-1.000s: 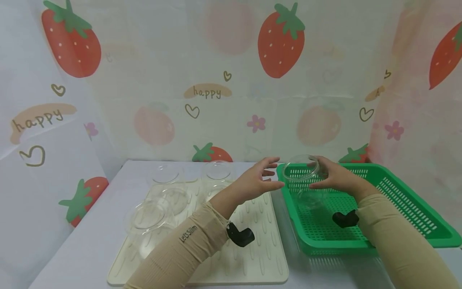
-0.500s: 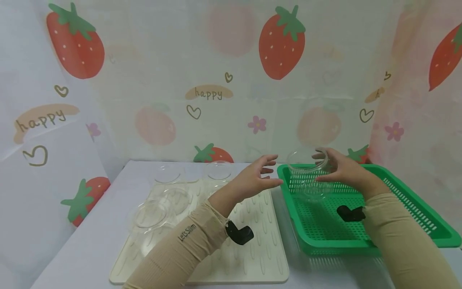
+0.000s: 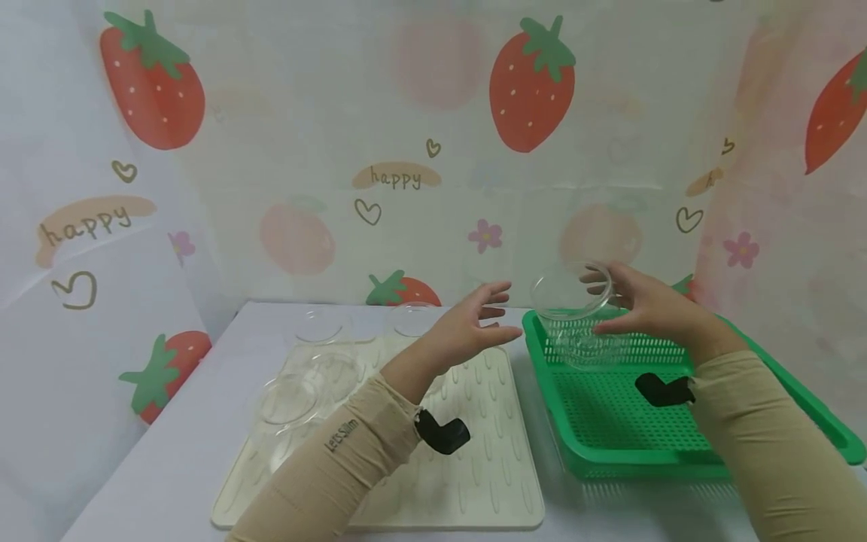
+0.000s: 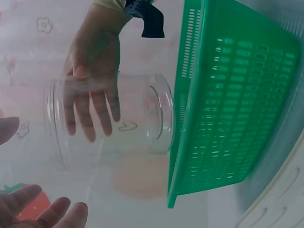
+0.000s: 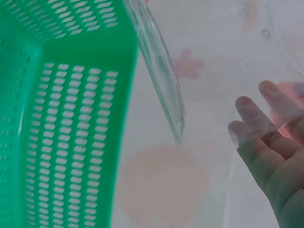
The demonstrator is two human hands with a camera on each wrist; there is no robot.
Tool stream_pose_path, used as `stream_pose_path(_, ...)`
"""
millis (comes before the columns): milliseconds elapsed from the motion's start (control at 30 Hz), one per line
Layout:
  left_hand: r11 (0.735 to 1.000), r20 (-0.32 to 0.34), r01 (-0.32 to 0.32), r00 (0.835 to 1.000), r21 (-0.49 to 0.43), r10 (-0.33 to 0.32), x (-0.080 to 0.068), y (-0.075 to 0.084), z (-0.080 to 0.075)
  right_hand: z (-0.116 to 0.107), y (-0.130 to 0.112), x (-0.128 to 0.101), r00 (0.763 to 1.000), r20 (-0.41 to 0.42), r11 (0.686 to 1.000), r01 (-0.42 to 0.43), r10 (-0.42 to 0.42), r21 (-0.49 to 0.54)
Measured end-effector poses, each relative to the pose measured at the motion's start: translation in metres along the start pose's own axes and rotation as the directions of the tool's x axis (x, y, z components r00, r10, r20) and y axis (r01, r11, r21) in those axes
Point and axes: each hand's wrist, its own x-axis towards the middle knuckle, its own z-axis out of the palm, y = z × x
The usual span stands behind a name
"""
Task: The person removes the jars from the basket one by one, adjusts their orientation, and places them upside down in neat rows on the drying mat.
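Note:
A clear, see-through jar (image 3: pixel 584 342) hangs above the green basket, its rim uppermost and leaning a little left. My right hand (image 3: pixel 653 305) holds it from the right, with fingers and thumb around its wall near the rim. In the left wrist view, the fingers show through the jar (image 4: pixel 145 107). My left hand (image 3: pixel 463 324) hovers to the left of the jar, apart from it, with fingers spread and nothing in them. Its fingertips also appear in the left wrist view. The right wrist view shows my right hand's fingers, but its thumb is hidden.
The green perforated basket (image 3: pixel 596 456) stands on the white table at the right. A cream ridged mat (image 3: pixel 488 489) lies at the left, with several clear jars (image 3: pixel 287 399) on and beside it; my left sleeve hides part of the group. A strawberry-print curtain (image 3: pixel 305 150) stands behind.
My right hand has raised the jar and shifted slightly right; the jar's rim now leans more. My left hand has drifted a little left and up, still spread.

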Motion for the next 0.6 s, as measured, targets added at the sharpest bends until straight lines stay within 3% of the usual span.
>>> stream_pose_path(300,0.999,-0.05,-0.005,0.999,-0.032,0.004,-0.017,0.006,-0.022,0.013,-0.03,0.021,0.994,0.024,0.992,0.11,-0.108,-0.062)
stream_pose_path(600,0.994,-0.098,-0.056,0.994,-0.095,0.046,-0.039,0.003,-0.041,0.034,-0.052,0.042,0.988,0.106,0.984,0.128,-0.116,-0.124)
